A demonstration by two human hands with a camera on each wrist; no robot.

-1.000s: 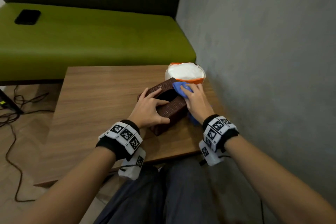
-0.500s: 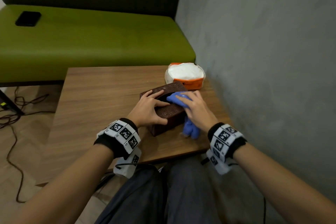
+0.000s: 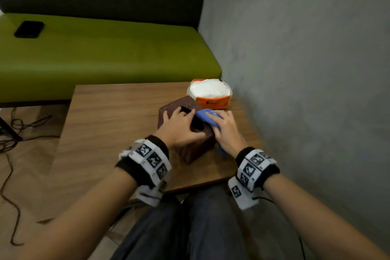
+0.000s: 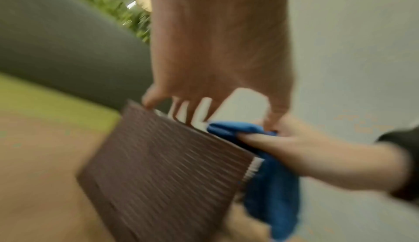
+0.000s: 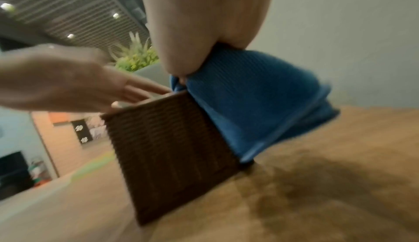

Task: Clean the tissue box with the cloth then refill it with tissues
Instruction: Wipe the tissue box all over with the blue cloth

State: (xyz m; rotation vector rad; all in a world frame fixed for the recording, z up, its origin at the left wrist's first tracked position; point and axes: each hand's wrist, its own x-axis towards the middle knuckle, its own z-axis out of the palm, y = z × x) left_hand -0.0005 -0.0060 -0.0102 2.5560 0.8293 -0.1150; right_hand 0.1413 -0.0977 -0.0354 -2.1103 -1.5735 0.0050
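Tissue box (image 3: pixel 185 131), brown woven-texture cube, sits on the wooden counter (image 3: pixel 109 116), tilted up on one edge, just in front of the orange tissue pack (image 3: pixel 210 94). Left hand (image 3: pixel 179 127) lies over the box top, fingers spread and fairly straight across the oval opening, thumb on the near face, bracing it rather than clamping. Right hand (image 3: pixel 225 131) pinches the blue cloth (image 3: pixel 207 117) and presses it on the box's right top edge; the rest of the cloth hangs down the right side to the counter. Wrist views are blurry but agree.

Handling, judged: the box looks light and rigid, since it tips easily under one hand; the ribbed surface should give decent friction. Best hold is across the top with thumb on a side wall, or fingers hooked in the opening. Cloth is soft and floppy, needs bunching. Tissue pack is soft and squashy; take it by the sides.

Cleaning step under way, refill not yet begun.
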